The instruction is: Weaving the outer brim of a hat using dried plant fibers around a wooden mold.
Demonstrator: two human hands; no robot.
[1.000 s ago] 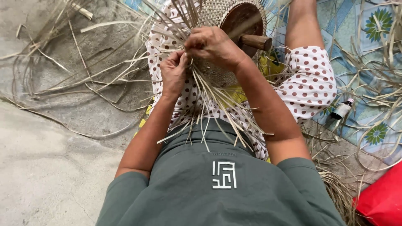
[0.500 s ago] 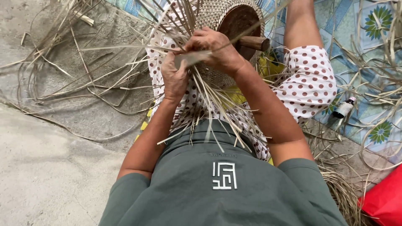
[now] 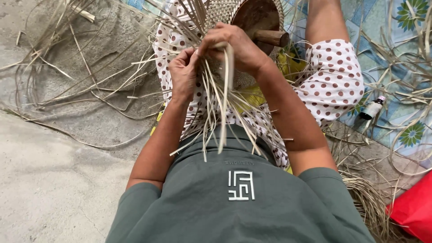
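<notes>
Strip [image 3: 226,90] now bent down over right hand [image 3: 238,49], earlier held crosswise. Both hands clamped on strips at basket [image 3: 220,13] in lap; left hand [image 3: 183,74] pinching. Risk: dry strip cracks at fold, or weave loosens if grip slips.

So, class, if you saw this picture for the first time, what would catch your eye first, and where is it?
At top centre, the left hand and right hand grip pale strips fanning down from a half-woven basket on the lap. Its wooden form pokes out above the right hand. Loose strips litter the floor at left, and something red sits at the bottom right corner.
</notes>
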